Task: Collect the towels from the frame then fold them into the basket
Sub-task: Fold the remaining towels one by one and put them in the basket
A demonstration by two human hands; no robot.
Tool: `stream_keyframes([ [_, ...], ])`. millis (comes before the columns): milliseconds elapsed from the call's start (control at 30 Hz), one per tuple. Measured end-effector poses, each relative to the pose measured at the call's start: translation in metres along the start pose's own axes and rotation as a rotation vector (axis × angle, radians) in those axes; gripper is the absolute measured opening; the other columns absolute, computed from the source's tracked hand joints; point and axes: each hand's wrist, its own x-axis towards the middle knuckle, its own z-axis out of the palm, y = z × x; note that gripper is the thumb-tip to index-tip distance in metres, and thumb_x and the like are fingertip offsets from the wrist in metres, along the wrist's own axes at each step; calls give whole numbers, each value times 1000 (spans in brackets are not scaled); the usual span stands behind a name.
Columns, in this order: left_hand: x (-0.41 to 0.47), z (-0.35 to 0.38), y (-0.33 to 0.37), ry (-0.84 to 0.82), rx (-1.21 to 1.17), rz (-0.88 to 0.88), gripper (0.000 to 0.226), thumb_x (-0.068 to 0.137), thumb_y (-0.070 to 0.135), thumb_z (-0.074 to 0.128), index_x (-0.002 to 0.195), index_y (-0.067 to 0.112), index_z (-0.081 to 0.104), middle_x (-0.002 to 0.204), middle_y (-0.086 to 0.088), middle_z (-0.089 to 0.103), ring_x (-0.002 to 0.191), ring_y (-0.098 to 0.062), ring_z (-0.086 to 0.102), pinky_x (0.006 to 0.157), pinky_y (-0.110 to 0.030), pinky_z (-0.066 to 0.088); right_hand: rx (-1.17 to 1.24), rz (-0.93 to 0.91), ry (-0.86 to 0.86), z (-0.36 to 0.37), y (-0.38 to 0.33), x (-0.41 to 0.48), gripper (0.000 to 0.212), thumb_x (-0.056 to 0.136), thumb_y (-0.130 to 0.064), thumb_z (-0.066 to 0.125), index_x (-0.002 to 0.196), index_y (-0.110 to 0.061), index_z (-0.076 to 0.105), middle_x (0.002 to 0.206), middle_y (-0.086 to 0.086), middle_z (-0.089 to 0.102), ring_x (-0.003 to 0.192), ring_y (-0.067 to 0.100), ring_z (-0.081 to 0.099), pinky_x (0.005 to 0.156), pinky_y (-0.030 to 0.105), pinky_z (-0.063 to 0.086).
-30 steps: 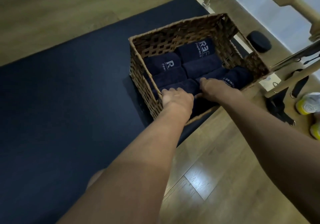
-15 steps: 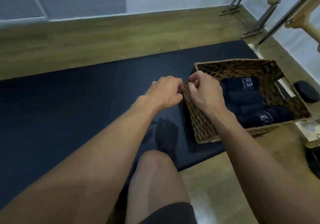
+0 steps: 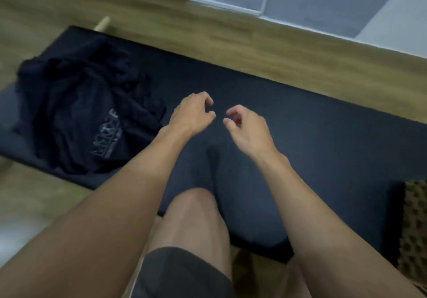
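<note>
Hovering — left hand (image 3: 191,116), right hand (image 3: 250,129), towels (image 3: 80,113) nearby

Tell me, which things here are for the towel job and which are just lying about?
For the job: the heap of dark towels, the woven basket at the right edge, the left hand and the right hand, both holding nothing.
Just lying about: the black mat, the wooden stick by its far corner, the wood floor.

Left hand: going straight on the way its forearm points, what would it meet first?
Likely just the black padded mat under the left hand, then the brown wooden floor beyond; its height above the mat is unclear.
</note>
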Motion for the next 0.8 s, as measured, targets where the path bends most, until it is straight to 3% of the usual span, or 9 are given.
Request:
stream_keyframes([
  [67, 4, -12, -45, 34, 19, -98, 31, 89, 29, 62, 119, 23, 59, 120, -2, 59, 110, -23, 57, 96, -45, 47, 14, -31, -71, 35, -24, 18, 24, 97, -34, 55, 118, -25, 61, 112, -6, 67, 104, 14, 60, 86, 29, 46],
  [200, 9, -31, -112, 78, 180, -247, 32, 90, 30, 62, 120, 22, 58, 124, -7, 57, 116, -29, 51, 101, -47, 39, 36, -74, -206, 94, -67, 42, 24, 97, -33, 55, 118, -24, 62, 117, -5, 67, 109, 15, 60, 91, 30, 47],
  [300, 14, -56, -138, 220, 381, -235, 30, 91, 27, 60, 119, 19, 60, 125, -10, 55, 118, -32, 45, 99, -46, 30, 55, -133, -272, 125, -102, 55, 25, 95, -32, 56, 117, -23, 63, 114, -2, 69, 108, 20, 61, 92, 35, 49],
  [400, 16, -84, -160, 398, 447, -230, 28, 87, 23, 63, 114, 17, 61, 123, -12, 53, 115, -34, 45, 95, -46, 33, 84, -164, -345, 151, -134, 63, 28, 95, -33, 57, 120, -22, 61, 113, 0, 68, 107, 22, 60, 90, 35, 49],
  [500, 16, -99, -180, 500, 339, -375, 42, 86, 25, 68, 121, 13, 50, 129, -15, 44, 115, -37, 45, 90, -49, 41, 151, -154, -412, 175, -159, 68, 35, 95, -35, 59, 126, -20, 56, 117, 2, 65, 109, 23, 60, 91, 39, 50],
  [633, 10, -96, -203, 407, 90, -652, 67, 83, 40, 74, 131, 12, 35, 133, -17, 45, 117, -39, 50, 91, -52, 46, 190, -107, -492, 199, -178, 74, 53, 95, -31, 59, 141, -15, 40, 133, 7, 55, 121, 24, 53, 93, 35, 45],
  [733, 3, -86, -215, 336, 29, -717, 60, 84, 41, 72, 126, 11, 42, 125, -16, 56, 113, -37, 56, 92, -49, 48, 215, -27, -586, 214, -179, 77, 67, 94, -31, 61, 149, -13, 27, 142, 10, 47, 126, 26, 50, 96, 34, 43],
  [800, 1, -85, -221, 351, -17, -720, 48, 84, 39, 72, 117, 11, 52, 120, -15, 59, 109, -35, 58, 92, -46, 50, 251, 11, -613, 219, -177, 78, 71, 91, -34, 66, 147, -13, 28, 136, 8, 50, 119, 25, 54, 95, 33, 45],
])
